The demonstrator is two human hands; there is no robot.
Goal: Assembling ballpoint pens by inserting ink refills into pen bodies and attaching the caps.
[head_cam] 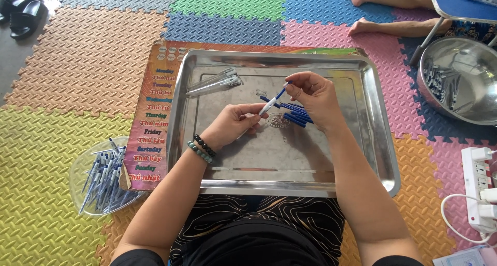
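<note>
Both hands work over a steel tray (380, 142). Left hand (230, 123): fingers closed in a pinch around the lower end of a white-and-blue pen (273, 101). Right hand (316, 98): thumb and forefinger closed on the pen's upper blue end; the other fingers are curled.

Going left to right: well left of the left hand, a clear dish of pen parts (103, 175) on the foam mat. Up and left of the left hand, clear pen barrels (215, 83) lie on the tray. Between the hands, the pen is held just above the tray. Under the right hand, loose blue pen pieces (295, 114). Well right of the right hand, a metal bowl (466, 74) with more parts.

Orientation: the pen's long axis runs diagonally, white end low-left in the left hand, blue end up-right toward the right fingertips.

Judgement: the hands appear to be fitting the blue end. Keep the left pinch steady, hold both parts on one line, and press straight along the axis rather than bending sideways.
</note>
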